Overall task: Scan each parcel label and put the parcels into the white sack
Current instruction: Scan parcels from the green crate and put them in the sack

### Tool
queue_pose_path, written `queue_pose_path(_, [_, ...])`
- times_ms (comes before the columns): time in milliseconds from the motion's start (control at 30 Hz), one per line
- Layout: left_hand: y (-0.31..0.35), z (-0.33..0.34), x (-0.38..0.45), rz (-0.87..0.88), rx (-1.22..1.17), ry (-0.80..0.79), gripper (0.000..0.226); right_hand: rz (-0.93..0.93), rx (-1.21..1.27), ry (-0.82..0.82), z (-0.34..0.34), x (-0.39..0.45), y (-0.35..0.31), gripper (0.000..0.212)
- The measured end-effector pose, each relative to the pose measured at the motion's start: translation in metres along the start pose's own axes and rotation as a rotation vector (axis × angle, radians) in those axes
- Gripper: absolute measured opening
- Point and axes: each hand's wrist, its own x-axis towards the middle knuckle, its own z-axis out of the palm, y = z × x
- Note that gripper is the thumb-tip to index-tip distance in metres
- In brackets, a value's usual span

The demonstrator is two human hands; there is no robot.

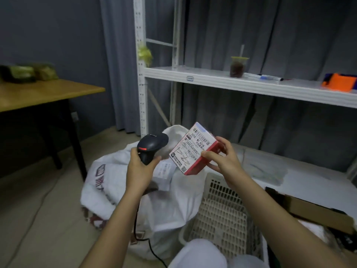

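My left hand (140, 167) grips the handle of a black barcode scanner (151, 147), whose red light strip glows; its head faces right, toward the parcel. My right hand (222, 157) holds a small red box parcel (193, 149) by its right side, tilted, with its white shipping label turned toward me and the scanner. Both are held above the white sack (123, 182), which lies open on the floor below. Inside the sack's mouth another white labelled parcel (163, 171) shows.
A cream plastic basket (220, 215) stands to the right of the sack. White metal shelving (212, 80) carries a drink cup, markers and an orange object. A wooden table (38, 95) stands at left. A cardboard box (316, 211) lies at right. The scanner cable trails on the floor.
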Motion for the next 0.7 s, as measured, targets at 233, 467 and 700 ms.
queue_pose_path(233, [-0.053, -0.056, 0.032, -0.112, 0.11, 0.156, 0.046, -0.104, -0.248, 0.05, 0.101, 0.05, 0.035, 0.084])
queue_pose_path(467, [-0.085, -0.067, 0.062, -0.198, 0.067, 0.178, 0.051, -0.005, -0.444, -0.096, 0.176, 0.084, 0.086, 0.083])
queue_pose_path(700, [-0.104, -0.095, 0.076, -0.285, 0.049, 0.232, 0.053, 0.295, -0.085, -0.298, 0.209, 0.071, 0.13, 0.089])
